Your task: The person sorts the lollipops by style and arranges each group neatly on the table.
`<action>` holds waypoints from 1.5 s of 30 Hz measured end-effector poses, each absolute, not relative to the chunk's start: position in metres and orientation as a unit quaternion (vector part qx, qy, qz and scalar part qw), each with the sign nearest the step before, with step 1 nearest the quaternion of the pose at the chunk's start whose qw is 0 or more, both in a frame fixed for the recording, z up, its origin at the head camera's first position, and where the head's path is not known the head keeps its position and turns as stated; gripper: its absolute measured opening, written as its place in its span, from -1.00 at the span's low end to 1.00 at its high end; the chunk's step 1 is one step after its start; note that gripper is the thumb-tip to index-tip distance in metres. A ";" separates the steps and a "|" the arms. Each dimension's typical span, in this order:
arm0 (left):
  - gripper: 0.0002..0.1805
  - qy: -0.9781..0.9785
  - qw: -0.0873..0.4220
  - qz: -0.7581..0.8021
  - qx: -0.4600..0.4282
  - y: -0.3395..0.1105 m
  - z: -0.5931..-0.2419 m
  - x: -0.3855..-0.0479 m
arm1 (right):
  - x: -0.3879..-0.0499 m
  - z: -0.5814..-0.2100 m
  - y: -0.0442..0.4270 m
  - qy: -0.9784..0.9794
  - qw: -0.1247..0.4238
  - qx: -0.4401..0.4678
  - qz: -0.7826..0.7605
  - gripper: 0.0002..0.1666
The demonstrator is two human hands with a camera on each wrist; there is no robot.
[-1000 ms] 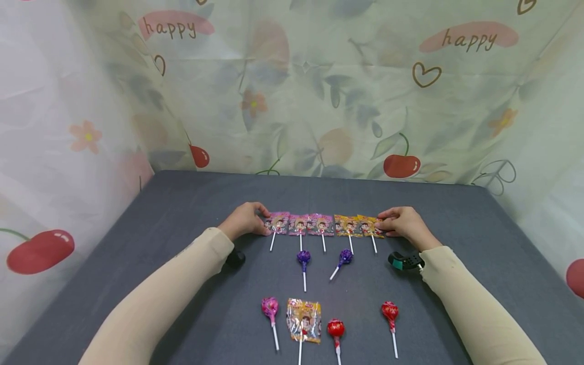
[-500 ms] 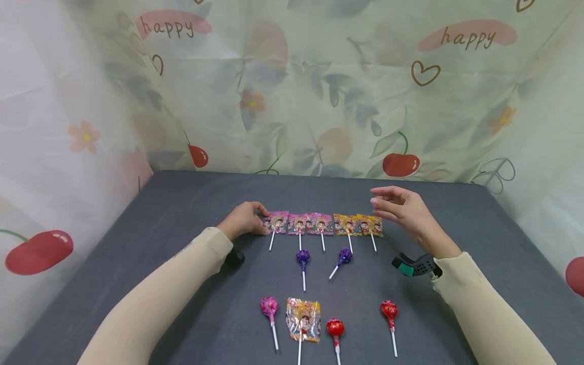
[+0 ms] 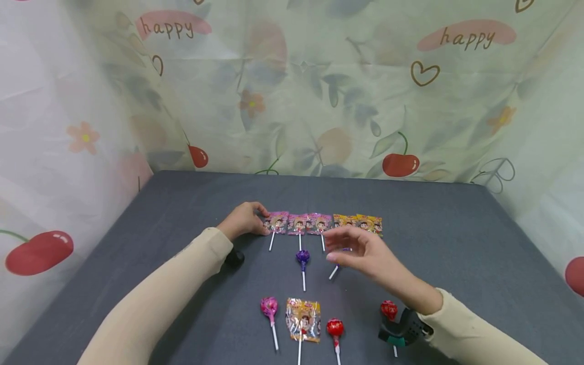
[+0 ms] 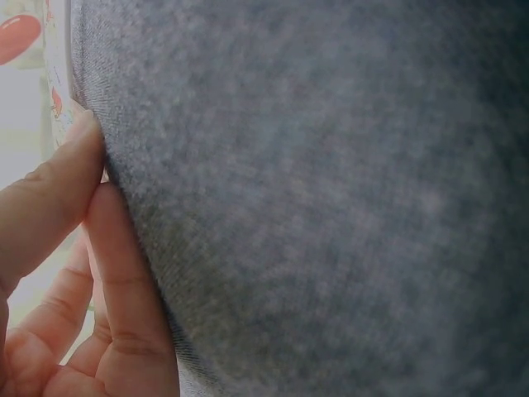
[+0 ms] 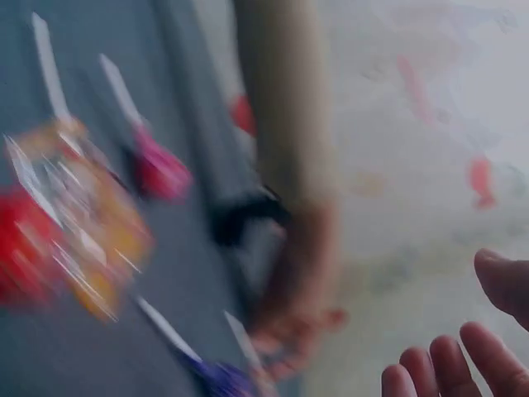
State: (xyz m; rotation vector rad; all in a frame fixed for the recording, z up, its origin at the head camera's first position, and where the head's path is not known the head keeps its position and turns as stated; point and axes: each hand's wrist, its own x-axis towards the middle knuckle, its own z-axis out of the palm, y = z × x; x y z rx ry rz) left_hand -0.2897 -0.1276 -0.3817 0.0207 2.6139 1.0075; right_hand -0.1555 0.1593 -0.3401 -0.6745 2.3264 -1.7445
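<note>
Five flat-wrapped lollipops lie side by side across the table. My left hand (image 3: 244, 221) holds the left edge of the leftmost pink-wrapped lollipop (image 3: 278, 223) between thumb and fingers; the left wrist view shows the thumb and index tips close together. My right hand (image 3: 371, 255), fingers apart and gently bent, holds nothing. It is over the right purple lollipop (image 3: 335, 271) and hides the lower part of the orange-wrapped lollipops (image 3: 370, 223). Another purple lollipop (image 3: 303, 257) lies left of it. The right wrist view is blurred, with the right fingers (image 5: 442, 364) spread.
Nearer the front edge lie a pink lollipop (image 3: 269, 306), an orange-wrapped lollipop (image 3: 303, 319) and two red lollipops, one (image 3: 335, 328) uncovered, the other (image 3: 389, 309) partly behind the right wrist strap. A printed curtain (image 3: 301, 101) stands around the grey table (image 3: 205, 197).
My right hand has let go of the right end of the row, lifted, and moved left and toward the front over a purple lollipop. My left hand has stayed in place.
</note>
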 end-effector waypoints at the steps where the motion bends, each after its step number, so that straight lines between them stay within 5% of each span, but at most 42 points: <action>1: -0.54 0.918 0.172 0.358 0.004 -0.127 -0.381 -0.289 | -0.152 -0.345 0.155 0.770 0.093 -0.236 -0.586 -0.51; 9: -0.54 0.916 0.174 0.362 0.000 -0.127 -0.381 -0.289 | -0.127 -0.375 0.136 0.789 0.199 -0.239 -0.529 -0.52; 45: -0.54 0.915 0.178 0.361 -0.001 -0.127 -0.381 -0.289 | -0.118 -0.398 0.124 0.885 0.121 -0.292 -0.342 -0.45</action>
